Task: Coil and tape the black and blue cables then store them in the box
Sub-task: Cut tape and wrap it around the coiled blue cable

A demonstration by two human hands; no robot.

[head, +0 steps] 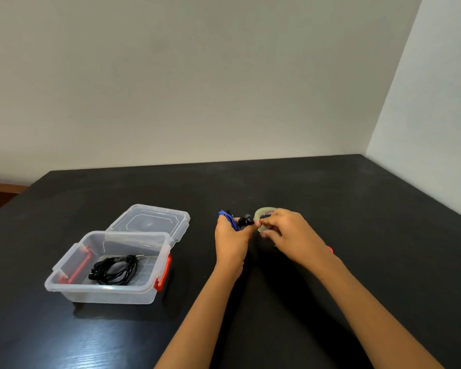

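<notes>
A coiled black cable (116,270) lies inside the clear plastic box (101,288) with red latches, at the left of the black table. My left hand (232,242) grips a bundled blue cable (228,219), whose black plug ends stick out toward the right. My right hand (290,235) holds a roll of clear tape (264,214) just beside the cable, its fingertips pinching at the roll's edge close to my left thumb. Most of the blue cable is hidden inside my left fist.
The box's clear lid (151,222) lies open behind the box. A small red object (330,249) peeks out from behind my right wrist. The dark table (330,187) meets walls at the back and right.
</notes>
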